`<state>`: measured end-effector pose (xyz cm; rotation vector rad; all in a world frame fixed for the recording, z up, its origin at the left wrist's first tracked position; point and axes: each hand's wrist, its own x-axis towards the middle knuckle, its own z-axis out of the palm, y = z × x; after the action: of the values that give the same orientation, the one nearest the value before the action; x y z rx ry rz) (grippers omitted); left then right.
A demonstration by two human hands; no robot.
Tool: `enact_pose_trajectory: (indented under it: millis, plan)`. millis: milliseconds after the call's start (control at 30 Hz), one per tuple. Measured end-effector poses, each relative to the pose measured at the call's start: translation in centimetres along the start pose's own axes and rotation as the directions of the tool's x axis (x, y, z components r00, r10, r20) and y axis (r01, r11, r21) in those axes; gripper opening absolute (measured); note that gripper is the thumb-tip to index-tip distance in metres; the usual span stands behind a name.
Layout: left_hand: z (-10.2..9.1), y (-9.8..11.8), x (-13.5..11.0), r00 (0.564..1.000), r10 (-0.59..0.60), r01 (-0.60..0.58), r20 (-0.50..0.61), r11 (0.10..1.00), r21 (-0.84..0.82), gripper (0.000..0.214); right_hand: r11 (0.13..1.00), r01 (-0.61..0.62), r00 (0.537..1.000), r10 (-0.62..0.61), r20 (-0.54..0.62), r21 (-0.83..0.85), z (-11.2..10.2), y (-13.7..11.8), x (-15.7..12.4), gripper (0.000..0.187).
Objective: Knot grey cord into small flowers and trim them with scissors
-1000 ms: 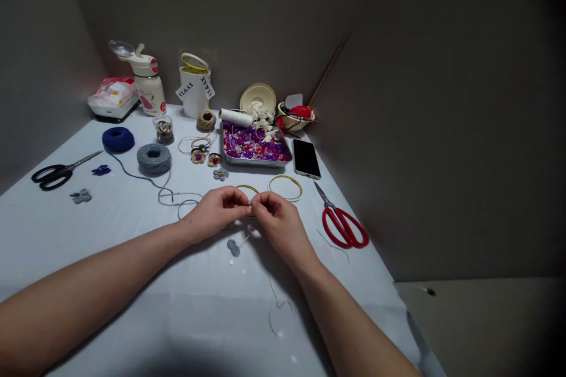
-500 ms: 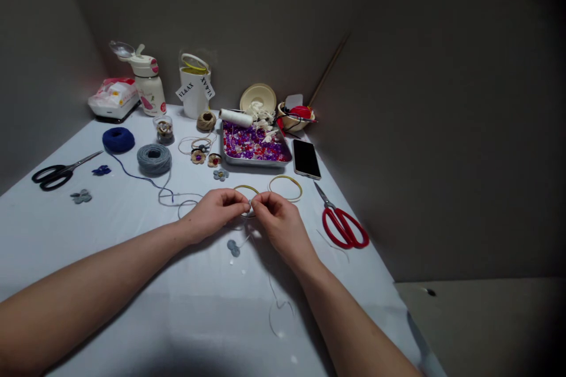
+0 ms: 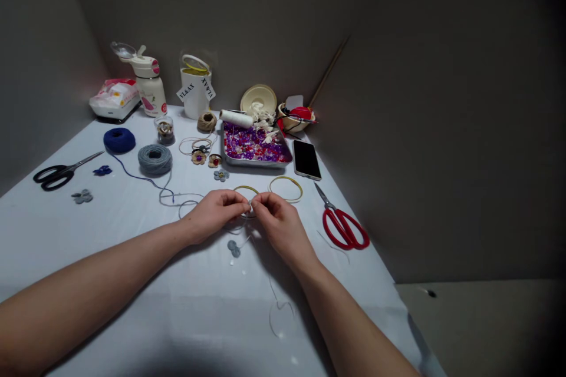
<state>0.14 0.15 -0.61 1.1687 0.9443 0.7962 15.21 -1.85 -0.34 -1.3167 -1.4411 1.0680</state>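
My left hand (image 3: 216, 211) and my right hand (image 3: 283, 221) meet over the middle of the table, thumbs and forefingers pinched. Between the fingertips shows a bit of grey yarn (image 3: 250, 203), mostly hidden by the fingers. A yellowish ring (image 3: 246, 187) sticks out just behind them; whether a hand grips it is unclear. Grey strands run from beside my left hand toward the grey yarn ball (image 3: 154, 166). Just below the hands lies a small grey crocheted piece (image 3: 234, 249) with a thin thread. A second yellowish ring (image 3: 289, 178) rests beyond my right hand.
Red-handled scissors (image 3: 345, 228) lie on the right, below a phone (image 3: 306, 159). A metal tray (image 3: 256, 162) holds purple and red beads. Black-handled scissors (image 3: 57, 175), a blue yarn ball (image 3: 119, 140) and a bottle (image 3: 151, 94) are at left. Walls stand behind and right.
Both hands keep their pinch at nearly the same spot. The whole scene shifts very slightly; nothing is visibly taken up or let go.
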Motion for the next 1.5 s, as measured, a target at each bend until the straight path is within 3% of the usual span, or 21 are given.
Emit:
enact_pose_trajectory:
  millis: [167,367,500,867,1133,1333,1500]
  plan:
    - [0.02,0.09,-0.03,1.000,-0.014,0.014,-0.011,1.000,0.008,0.016,1.000,0.002,1.000,-0.002,0.002,-0.021,-0.01,0.14,0.01,0.015]
    - [-0.07,0.35,-0.10,0.988,0.108,-0.091,-0.115,0.985,0.144,0.015,0.994,0.030,0.998,-0.035,-0.045,-0.104,0.00,-0.11,-0.06,0.012]
    - [-0.03,0.60,-0.16,0.983,0.128,-0.104,-0.133,0.980,0.171,0.015,0.987,0.068,0.996,-0.076,-0.056,-0.145,0.05,-0.02,-0.20,0.011]
    - [0.04,0.18,0.03,0.989,0.081,-0.072,-0.127,0.994,0.076,0.015,0.991,0.065,0.997,-0.068,-0.028,-0.117,0.10,0.03,-0.18,0.012]
    - [0.09,0.26,0.08,0.996,0.015,-0.019,-0.086,0.999,-0.050,0.015,0.998,-0.065,0.998,0.064,0.008,0.009,0.01,-0.05,0.02,0.020]
    - [-0.18,0.11,0.24,0.983,0.064,-0.073,-0.172,0.996,-0.045,0.015,0.999,-0.024,1.000,0.024,0.000,0.021,0.16,0.17,-0.01,0.020]
    - [-0.16,0.18,0.08,0.984,0.096,-0.097,-0.152,0.995,0.004,0.013,1.000,-0.019,1.000,0.019,-0.021,-0.009,0.36,0.09,-0.09,0.017]
